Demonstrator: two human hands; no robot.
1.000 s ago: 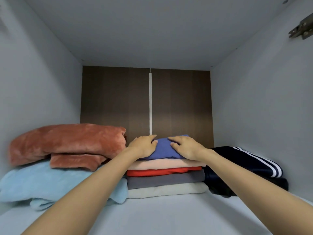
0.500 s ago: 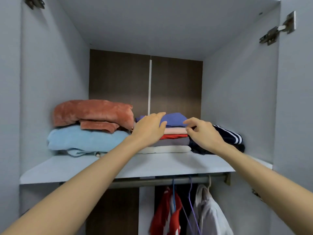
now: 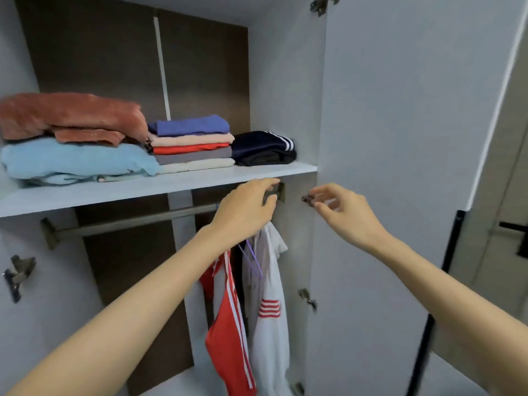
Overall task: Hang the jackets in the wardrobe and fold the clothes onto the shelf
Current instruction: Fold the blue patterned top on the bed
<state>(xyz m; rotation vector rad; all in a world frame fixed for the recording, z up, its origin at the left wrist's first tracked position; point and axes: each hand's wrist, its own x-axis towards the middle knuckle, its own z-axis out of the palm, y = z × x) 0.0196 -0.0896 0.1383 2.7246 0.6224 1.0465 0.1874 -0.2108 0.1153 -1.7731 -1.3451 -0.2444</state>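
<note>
Pale wardrobe shelf [image 3: 177,185], light blue blanket [image 3: 71,161], cream garment [image 3: 197,165] under folded stack, navy striped garment [image 3: 261,147]

Soft, even indoor light, no glare, dim shade beneath the shelf [image 3: 160,187], wide-angle bending of straight lines at edges, slight motion blur lower right.

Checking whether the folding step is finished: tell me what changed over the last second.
Both hands came off the blue folded top: the left hand and the right hand drew back and down, and are now below the shelf edge, fingers loosely curled, holding nothing. The view pulled back too. The middle stack, the fluffy pile and the dark striped garment lie as before.
</note>
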